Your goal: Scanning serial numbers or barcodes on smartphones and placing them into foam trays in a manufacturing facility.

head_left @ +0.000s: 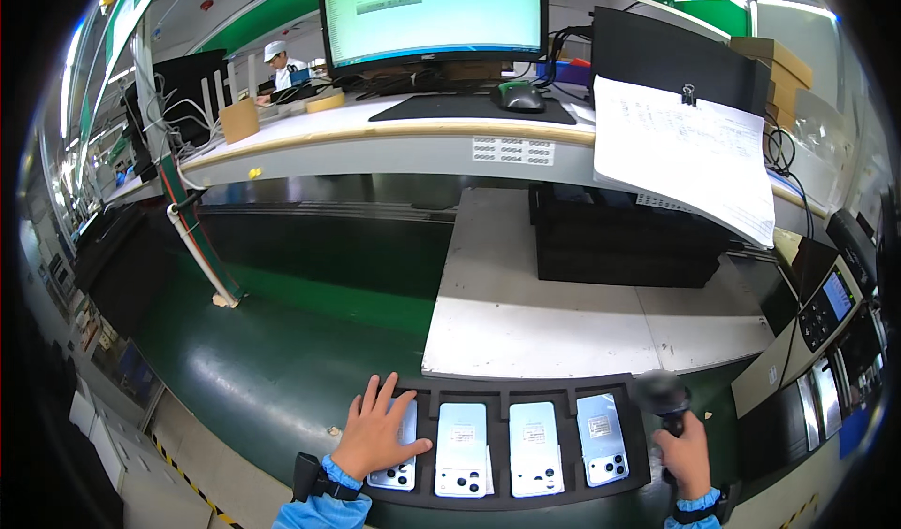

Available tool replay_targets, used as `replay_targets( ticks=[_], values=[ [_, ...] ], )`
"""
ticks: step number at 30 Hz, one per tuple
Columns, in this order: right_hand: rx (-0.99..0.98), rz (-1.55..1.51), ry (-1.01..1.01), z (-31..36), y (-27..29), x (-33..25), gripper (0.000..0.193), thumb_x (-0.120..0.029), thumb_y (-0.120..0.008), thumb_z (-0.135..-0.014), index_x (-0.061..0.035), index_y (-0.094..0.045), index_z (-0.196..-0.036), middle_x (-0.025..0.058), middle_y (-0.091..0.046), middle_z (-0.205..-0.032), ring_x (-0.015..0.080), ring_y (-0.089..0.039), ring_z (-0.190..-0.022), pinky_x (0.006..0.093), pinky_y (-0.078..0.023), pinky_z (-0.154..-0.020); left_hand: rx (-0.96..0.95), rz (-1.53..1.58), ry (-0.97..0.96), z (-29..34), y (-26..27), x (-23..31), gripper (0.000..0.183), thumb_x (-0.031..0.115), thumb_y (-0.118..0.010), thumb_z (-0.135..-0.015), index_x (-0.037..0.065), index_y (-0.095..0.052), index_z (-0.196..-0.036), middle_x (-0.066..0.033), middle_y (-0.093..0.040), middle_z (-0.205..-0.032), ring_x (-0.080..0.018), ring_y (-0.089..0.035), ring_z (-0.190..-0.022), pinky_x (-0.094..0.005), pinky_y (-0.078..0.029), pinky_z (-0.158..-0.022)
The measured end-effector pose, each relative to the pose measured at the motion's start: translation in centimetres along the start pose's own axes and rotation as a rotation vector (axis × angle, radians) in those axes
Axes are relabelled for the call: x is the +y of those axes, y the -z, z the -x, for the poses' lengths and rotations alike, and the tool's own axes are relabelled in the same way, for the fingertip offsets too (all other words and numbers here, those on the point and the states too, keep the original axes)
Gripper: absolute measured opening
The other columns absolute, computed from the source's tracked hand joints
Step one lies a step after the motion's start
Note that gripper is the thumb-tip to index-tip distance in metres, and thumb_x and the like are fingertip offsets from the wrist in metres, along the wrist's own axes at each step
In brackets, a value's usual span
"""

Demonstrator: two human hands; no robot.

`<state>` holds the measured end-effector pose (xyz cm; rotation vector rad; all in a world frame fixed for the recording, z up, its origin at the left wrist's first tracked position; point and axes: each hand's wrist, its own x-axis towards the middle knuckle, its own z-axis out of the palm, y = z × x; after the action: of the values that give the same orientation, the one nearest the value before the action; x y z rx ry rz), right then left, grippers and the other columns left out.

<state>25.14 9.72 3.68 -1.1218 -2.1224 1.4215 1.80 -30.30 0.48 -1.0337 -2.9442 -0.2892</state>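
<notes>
A black tray (pixel 498 421) lies in front of me with light blue phones set in its slots, backs up and camera lenses toward me. My left hand (pixel 380 440) rests with fingers spread over the leftmost phone (pixel 406 432), partly hiding it. To its right are a second phone (pixel 460 449), a third phone (pixel 534 449) and a rightmost phone (pixel 602 440), each bearing a small white label. Beside the tray's right end, my right hand (pixel 690 459) is wrapped round the handle of a black handheld barcode scanner (pixel 668 399), its head blurred.
Beyond the tray, a white board (pixel 535 327) carries a black box (pixel 624 252). A raised shelf holds a monitor (pixel 436 17) and a mouse (pixel 519 97). Clipped papers (pixel 680 149) hang at its right. A grey device with a screen (pixel 798 332) stands far right. One person (pixel 284 67) is in the background.
</notes>
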Motion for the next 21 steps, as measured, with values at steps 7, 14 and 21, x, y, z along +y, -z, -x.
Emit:
replay_targets(
  ticks=[7, 14, 21],
  values=[
    [0.243, 0.118, -0.054, -2.8, 3.6, 6.6, 0.023, -0.004, -0.067, -0.081, 0.0053, -0.062, -0.101, 0.0084, -0.062, -0.066, 0.0158, -0.057, -0.046, 0.0322, -0.046, -0.041, 0.051, 0.034, 0.007, 0.0, 0.0, 0.2, 0.081, 0.048, -0.075, -0.074, 0.011, -0.050, -0.142, -0.0238, -0.032, -0.156, -0.0481, -0.022, -0.147, -0.0599, -0.030, -0.112],
    [0.175, 0.098, -0.079, -4.5, 3.0, 6.0, 0.015, -0.006, -0.065, -0.081, 0.0028, -0.061, -0.092, 0.0065, -0.060, -0.065, 0.0128, -0.054, -0.045, 0.0282, -0.043, -0.041, 0.185, 0.337, -0.010, -0.4, 0.5, -0.1, 0.075, 0.029, -0.073, -0.071, 0.010, -0.051, -0.140, -0.0198, -0.042, -0.151, -0.0426, -0.035, -0.143, -0.0531, -0.032, -0.113],
    [0.133, 0.054, -0.094, -5.5, 2.6, 5.9, 0.020, -0.006, -0.065, -0.083, 0.0013, -0.060, -0.102, 0.0042, -0.058, -0.067, 0.0121, -0.053, -0.050, 0.0268, -0.044, -0.047, 0.291, 0.949, 0.038, -0.1, 0.4, -0.7, 0.071, 0.004, -0.062, -0.073, -0.001, -0.043, -0.142, -0.0203, -0.054, -0.140, -0.0301, -0.050, -0.134, -0.0377, -0.035, -0.114]
  ],
)
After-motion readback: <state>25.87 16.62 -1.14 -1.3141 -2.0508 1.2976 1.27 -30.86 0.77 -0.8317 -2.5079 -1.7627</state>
